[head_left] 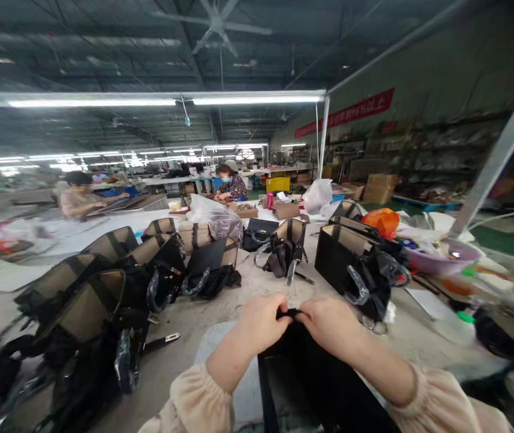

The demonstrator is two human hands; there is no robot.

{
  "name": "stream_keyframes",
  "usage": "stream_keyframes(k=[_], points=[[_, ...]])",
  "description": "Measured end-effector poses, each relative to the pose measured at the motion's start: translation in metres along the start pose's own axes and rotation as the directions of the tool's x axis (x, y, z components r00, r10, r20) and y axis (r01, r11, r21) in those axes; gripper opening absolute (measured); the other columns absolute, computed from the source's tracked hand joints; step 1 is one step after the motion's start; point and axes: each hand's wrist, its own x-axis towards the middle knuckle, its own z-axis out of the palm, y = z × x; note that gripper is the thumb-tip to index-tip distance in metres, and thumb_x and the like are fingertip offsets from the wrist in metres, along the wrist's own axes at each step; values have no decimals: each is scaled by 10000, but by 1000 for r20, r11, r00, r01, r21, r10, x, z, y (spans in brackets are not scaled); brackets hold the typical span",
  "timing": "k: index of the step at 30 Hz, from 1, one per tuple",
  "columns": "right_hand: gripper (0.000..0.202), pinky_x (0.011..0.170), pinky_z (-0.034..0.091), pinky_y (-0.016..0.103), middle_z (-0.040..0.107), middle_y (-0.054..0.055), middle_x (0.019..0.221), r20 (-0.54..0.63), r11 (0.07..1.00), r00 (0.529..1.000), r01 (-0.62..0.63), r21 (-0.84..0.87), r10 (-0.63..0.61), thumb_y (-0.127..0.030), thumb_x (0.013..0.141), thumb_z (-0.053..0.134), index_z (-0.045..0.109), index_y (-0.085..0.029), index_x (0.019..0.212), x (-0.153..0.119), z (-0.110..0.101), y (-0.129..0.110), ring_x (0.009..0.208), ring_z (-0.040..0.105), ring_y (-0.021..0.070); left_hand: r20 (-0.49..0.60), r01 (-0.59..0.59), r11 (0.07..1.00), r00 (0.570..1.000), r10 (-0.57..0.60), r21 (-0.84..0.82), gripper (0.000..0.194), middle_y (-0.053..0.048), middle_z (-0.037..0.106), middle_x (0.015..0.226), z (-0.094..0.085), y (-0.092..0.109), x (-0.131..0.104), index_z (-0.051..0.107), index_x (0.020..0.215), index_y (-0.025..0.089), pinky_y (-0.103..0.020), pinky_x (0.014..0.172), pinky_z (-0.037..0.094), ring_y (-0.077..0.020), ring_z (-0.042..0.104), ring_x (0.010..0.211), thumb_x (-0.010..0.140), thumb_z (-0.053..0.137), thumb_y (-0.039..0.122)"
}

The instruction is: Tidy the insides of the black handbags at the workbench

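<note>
A black handbag (329, 385) lies at the front of the table, its opening turned toward me. At its far edge my left hand (263, 322) pinches the black material between thumb and fingers. Close beside it, my right hand (324, 325) grips the same edge, thumb and fingers pressed together. Under the bag's left side a pale board (214, 343) shows in part. Just beyond my hands stands a small black bag with a plastic-wrapped handle (279, 258). To the right of it is a larger black bag (340, 258) with a beige inside.
Several black bags (103, 300) crowd the left of the table. At the right are a purple basin (446, 255), an orange plastic bag (381, 221) and a green-capped bottle (460, 328). A metal post (501, 156) rises on the right. Two people (232, 186) work farther back.
</note>
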Motion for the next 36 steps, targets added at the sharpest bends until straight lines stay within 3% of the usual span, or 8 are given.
stream_keyframes(k=[5, 8, 13, 22, 30, 36], points=[[278, 637, 424, 292, 711, 53, 799, -20, 1000, 1000, 3, 20, -2, -298, 902, 456, 685, -198, 779, -2, 1, 0, 774, 668, 219, 22, 39, 990, 999, -36, -136, 410, -15, 724, 917, 1, -7, -6, 542, 1075, 238, -330, 766, 445, -240, 641, 905, 691, 684, 216], [266, 640, 417, 286, 705, 50, 796, -36, 999, 999, 12, 36, -10, -286, 900, 464, 675, -193, 767, -2, -1, -2, 778, 664, 213, 27, 37, 979, 999, -33, -202, 456, -13, 707, 978, -2, -10, -8, 534, 1083, 239, -322, 801, 450, -222, 638, 921, 665, 708, 184], [255, 646, 410, 283, 705, 54, 789, -51, 998, 998, 27, 65, -24, -274, 884, 483, 671, -188, 735, 1, -3, -6, 770, 663, 209, 4, 32, 970, 999, -31, -241, 376, 0, 662, 986, -9, -11, -12, 558, 978, 229, -281, 771, 454, -177, 627, 878, 650, 683, 96], [264, 646, 410, 287, 708, 59, 770, -81, 993, 996, 36, 113, -27, -286, 870, 484, 673, -193, 711, 4, 1, -2, 767, 662, 214, -97, -94, 995, 991, 92, -16, 192, 17, 591, 954, -7, -8, -15, 639, 824, 236, -261, 733, 434, -142, 584, 808, 691, 707, 117], [251, 650, 418, 287, 711, 60, 784, -97, 988, 995, 30, 148, -16, -275, 855, 487, 680, -189, 720, 2, 1, -1, 775, 659, 213, -58, -115, 992, 991, 119, 55, 93, 5, 636, 914, -5, -5, -11, 702, 810, 236, -261, 727, 447, -155, 612, 804, 739, 707, 177], [259, 655, 417, 288, 713, 53, 784, -98, 985, 995, 23, 172, -6, -301, 854, 490, 681, -199, 711, 3, 5, 1, 772, 657, 210, -95, -101, 995, 990, 101, 7, 46, -5, 675, 784, -3, -3, -9, 680, 724, 193, -263, 722, 453, -158, 625, 755, 760, 671, 165]])
